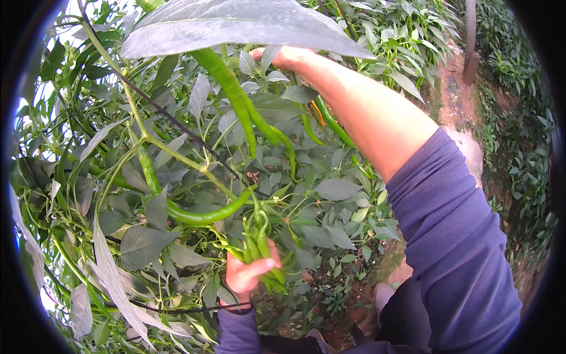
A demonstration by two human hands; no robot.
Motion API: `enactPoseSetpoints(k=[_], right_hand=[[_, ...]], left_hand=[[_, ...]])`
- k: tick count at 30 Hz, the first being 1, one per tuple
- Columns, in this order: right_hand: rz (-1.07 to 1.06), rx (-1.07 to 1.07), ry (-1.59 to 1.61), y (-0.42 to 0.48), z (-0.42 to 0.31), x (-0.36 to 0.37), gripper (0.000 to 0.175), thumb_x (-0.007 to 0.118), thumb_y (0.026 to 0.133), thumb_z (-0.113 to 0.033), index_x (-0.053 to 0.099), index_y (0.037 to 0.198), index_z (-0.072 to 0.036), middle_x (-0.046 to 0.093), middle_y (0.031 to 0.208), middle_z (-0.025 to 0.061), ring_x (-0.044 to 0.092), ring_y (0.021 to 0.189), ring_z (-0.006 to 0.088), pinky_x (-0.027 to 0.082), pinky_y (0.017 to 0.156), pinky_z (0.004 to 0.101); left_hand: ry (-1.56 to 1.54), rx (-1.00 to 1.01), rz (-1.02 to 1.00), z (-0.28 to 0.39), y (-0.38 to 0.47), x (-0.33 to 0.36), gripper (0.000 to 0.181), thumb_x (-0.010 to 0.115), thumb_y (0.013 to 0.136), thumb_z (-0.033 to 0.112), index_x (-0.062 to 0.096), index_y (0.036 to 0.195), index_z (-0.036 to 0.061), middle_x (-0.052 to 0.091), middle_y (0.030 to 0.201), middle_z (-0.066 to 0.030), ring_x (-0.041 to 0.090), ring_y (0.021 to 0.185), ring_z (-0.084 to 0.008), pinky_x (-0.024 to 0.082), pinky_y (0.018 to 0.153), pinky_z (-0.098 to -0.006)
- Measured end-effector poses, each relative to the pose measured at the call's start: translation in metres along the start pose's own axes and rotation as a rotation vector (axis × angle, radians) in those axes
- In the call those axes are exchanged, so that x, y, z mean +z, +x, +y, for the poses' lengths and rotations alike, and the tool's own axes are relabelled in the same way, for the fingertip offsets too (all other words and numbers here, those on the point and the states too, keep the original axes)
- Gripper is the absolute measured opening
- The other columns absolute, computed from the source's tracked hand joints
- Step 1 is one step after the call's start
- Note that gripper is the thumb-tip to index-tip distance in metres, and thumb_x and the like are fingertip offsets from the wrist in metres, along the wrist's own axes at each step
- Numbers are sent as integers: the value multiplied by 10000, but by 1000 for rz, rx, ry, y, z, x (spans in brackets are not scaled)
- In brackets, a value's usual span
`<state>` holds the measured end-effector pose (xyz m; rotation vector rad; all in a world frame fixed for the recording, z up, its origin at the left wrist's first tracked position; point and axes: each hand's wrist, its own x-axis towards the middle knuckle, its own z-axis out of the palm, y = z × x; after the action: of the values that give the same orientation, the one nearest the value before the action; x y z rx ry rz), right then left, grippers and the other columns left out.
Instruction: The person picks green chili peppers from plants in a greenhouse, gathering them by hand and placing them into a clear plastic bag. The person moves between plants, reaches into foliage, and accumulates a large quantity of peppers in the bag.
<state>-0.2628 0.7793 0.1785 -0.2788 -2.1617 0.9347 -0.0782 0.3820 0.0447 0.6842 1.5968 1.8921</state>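
A bunch of long green chili peppers [264,248] sits in my left hand [244,274], with the thumb across them and their stems pointing up. My right hand [289,57] reaches to the far side among the pepper leaves. A large leaf [239,26] close to the camera and smaller leaves cover most of its fingers, so I cannot tell what it touches. Long green peppers [234,95] hang just left of that hand. A curved green pepper [212,217] hangs above my left hand. Beneath my right forearm hang a dark green pepper [334,121] and an orange one [318,113].
A forked pepper stem [177,160] crosses the left side, along with a thin dark cord [185,128]. Another cord [190,310] passes over my left wrist. A bare soil path [455,95] runs at the right, with a post [470,44] and more plants beyond.
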Motion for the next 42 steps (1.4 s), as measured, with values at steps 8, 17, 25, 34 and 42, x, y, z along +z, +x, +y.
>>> enactPoseSetpoints(k=[8, 17, 25, 34, 42], right_hand=[[-63, 62, -169, 10, -12, -7, 400, 749, 863, -370, 760, 1217, -183, 756, 1210, 139, 708, 1152, 324, 566, 974, 422], [147, -16, 103, 3, -29, -97, 290, 719, 869, -283, 803, 1093, -118, 774, 993, 150, 745, 890, 291, 583, 809, 410], [957, -137, 189, 8, -48, -147, 347, 601, 990, -338, 724, 1278, -187, 762, 1061, 168, 722, 1021, 366, 543, 944, 468], [153, 224, -123, -5, -20, -115, 373, 708, 870, -339, 776, 1143, -94, 777, 1154, 141, 752, 1060, 283, 579, 928, 431], [-656, 339, -617, -9, 76, 20, 396, 687, 903, -161, 737, 1280, -51, 708, 1305, 210, 701, 1178, 395, 587, 926, 619]], left_hand=[[-14, 5, -13, -2, 0, -2, 394, 764, 834, -9, 609, 1193, -64, 697, 888, -155, 698, 801, -254, 561, 761, -395], [-22, 7, -21, -2, 1, -2, 389, 770, 831, -7, 615, 1184, -62, 699, 892, -146, 700, 802, -254, 567, 761, -395], [-31, 15, 33, -5, 0, 0, 405, 744, 824, -29, 615, 1207, -55, 694, 897, -163, 697, 805, -268, 563, 759, -397], [68, -12, 73, -6, -1, -1, 448, 739, 807, 44, 549, 1202, -50, 640, 835, -177, 661, 770, -308, 570, 754, -453], [17, -14, 21, -7, -1, -10, 400, 755, 805, -28, 597, 1172, -52, 677, 871, -166, 690, 764, -278, 566, 712, -410]])
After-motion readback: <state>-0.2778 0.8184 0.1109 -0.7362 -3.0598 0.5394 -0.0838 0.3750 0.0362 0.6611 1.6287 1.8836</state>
